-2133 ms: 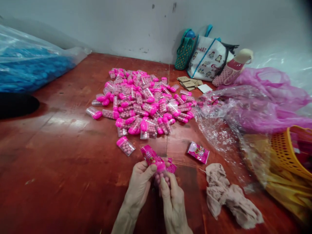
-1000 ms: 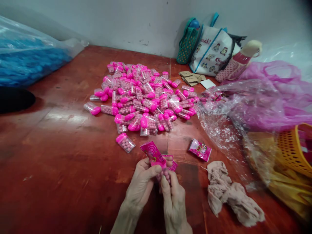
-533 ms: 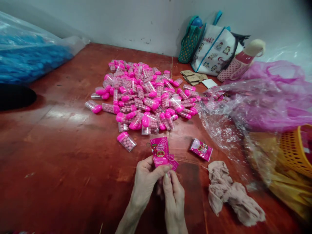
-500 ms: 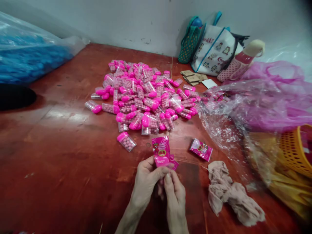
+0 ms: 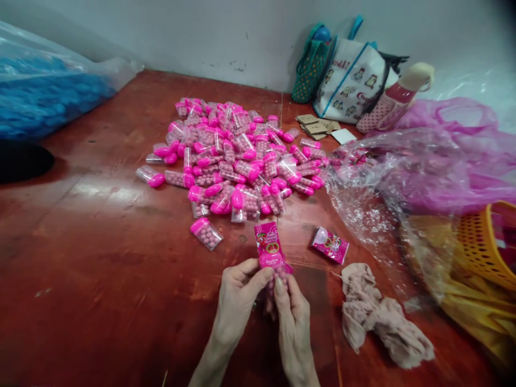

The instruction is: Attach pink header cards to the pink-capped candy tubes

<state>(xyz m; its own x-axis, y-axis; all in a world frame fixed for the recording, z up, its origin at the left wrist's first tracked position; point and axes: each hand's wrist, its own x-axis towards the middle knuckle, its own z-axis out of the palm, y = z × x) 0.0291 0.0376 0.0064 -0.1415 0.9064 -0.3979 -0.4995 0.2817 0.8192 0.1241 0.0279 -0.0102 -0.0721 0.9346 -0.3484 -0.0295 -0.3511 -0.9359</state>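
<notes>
My left hand (image 5: 237,293) pinches the lower edge of a pink printed label sleeve (image 5: 268,242) between thumb and fingers. Below the sleeve, my right hand (image 5: 292,306) grips a clear candy container (image 5: 279,275) with pink balls showing inside. Sleeve and container meet at my fingertips; whether one is inside the other I cannot tell. A lone pink-capped container (image 5: 206,234) lies just beyond my left hand. Past it is a heap of similar filled containers (image 5: 242,156). A flat pink printed sleeve pack (image 5: 329,245) rests to the right of my hands.
A crumpled beige cloth (image 5: 382,317) lies at right, near clear and pink plastic bags (image 5: 439,156) and a yellow basket (image 5: 486,236). Cardboard pieces (image 5: 316,126) and a white tote bag (image 5: 350,80) stand by the wall. A bag of blue items (image 5: 48,91) is far left.
My thumbs have moved apart, and the pink balls in the container now show between them. The printed sleeve stands more upright. The whole view has shifted slightly.
</notes>
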